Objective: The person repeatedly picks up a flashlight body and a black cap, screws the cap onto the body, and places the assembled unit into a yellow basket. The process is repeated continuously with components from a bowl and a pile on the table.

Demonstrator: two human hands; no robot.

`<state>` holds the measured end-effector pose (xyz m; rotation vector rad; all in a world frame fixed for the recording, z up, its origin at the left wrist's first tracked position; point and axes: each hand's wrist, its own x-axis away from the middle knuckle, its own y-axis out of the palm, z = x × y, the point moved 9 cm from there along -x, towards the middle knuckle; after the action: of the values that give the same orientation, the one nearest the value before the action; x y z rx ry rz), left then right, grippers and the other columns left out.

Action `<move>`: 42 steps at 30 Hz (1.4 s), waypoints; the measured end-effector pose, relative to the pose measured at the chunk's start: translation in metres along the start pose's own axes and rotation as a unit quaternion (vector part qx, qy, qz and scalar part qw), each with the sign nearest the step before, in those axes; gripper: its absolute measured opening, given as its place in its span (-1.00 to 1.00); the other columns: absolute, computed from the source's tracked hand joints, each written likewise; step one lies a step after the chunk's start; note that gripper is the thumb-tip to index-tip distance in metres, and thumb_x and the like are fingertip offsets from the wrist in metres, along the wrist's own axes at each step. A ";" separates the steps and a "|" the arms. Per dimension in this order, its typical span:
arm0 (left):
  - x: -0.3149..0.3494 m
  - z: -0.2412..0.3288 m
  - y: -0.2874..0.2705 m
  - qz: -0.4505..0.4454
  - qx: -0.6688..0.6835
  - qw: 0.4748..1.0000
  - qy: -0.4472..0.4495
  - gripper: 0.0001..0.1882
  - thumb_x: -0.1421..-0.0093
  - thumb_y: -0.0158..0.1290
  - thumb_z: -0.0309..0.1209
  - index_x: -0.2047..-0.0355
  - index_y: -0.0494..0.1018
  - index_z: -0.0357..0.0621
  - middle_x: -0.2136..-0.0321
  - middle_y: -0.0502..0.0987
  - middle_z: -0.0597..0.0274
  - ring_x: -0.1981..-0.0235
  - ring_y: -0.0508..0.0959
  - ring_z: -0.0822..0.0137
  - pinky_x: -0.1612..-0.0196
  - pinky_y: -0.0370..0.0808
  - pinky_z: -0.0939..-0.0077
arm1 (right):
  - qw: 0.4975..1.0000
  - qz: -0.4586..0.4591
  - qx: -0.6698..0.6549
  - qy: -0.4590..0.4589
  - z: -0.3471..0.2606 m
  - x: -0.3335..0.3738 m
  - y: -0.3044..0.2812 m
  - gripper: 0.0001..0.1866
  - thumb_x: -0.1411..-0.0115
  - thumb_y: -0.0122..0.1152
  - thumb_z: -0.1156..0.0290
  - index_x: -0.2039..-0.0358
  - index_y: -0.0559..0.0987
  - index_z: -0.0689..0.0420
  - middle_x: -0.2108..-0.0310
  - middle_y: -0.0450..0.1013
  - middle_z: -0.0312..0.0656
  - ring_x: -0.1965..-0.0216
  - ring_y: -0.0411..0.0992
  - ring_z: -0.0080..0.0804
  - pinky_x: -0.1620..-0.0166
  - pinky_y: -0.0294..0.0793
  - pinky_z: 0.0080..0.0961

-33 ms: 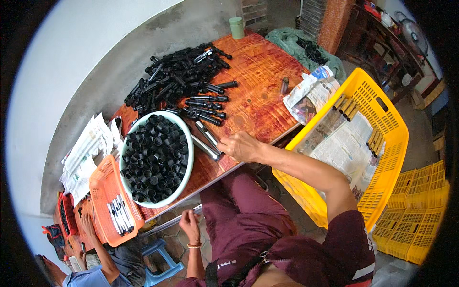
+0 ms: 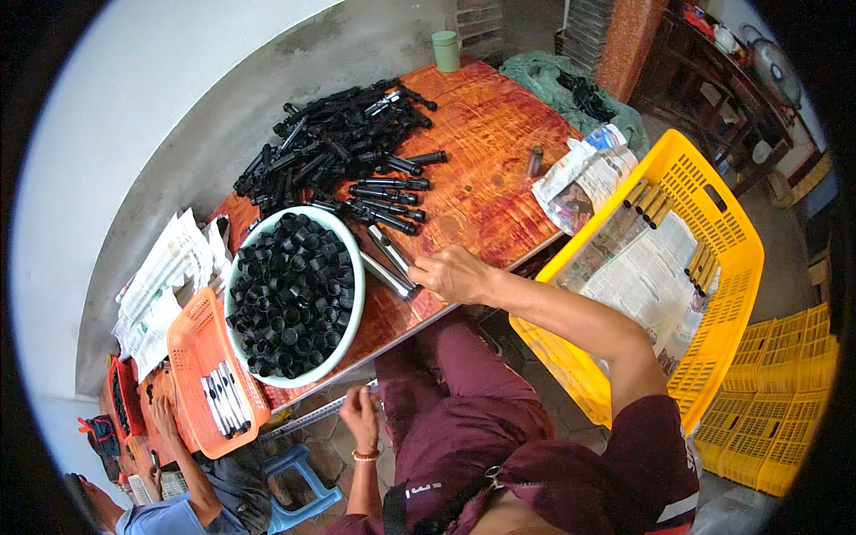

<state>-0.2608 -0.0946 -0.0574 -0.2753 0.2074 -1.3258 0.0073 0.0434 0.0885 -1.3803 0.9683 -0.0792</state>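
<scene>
My right hand is at the table's front edge, its fingers closed at the near end of a silver tube with a dark slot. A second silver tube lies beside it, just right of a pale green basin filled with short black caps. My left hand hangs below the table edge, beside my thigh, fingers curled in and nothing visible in them. Behind the tubes, several black flashlight-like bodies lie in a row before a large heap of them.
An orange basket holds silver-and-black tubes. At right, a yellow crate contains newspaper and dark tubes. Newspaper and a green canister are on the table. A co-worker sits lower left by a blue stool.
</scene>
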 end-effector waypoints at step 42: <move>-0.107 0.135 0.132 -0.004 -0.076 0.994 0.083 -0.50 -0.22 0.08 -0.27 -0.04 0.28 -0.39 0.42 0.43 0.14 0.41 0.43 0.28 0.28 0.41 0.39 | 0.854 -0.196 -0.292 0.382 0.058 0.043 0.005 -0.54 0.11 0.25 0.23 0.26 0.45 0.30 0.43 0.49 0.07 0.35 0.50 -0.08 0.23 0.45 -0.21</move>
<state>-0.1221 0.0487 0.0289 -0.2952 0.4494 -1.3440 0.0674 0.0656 0.0550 -2.1788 1.4133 -0.7443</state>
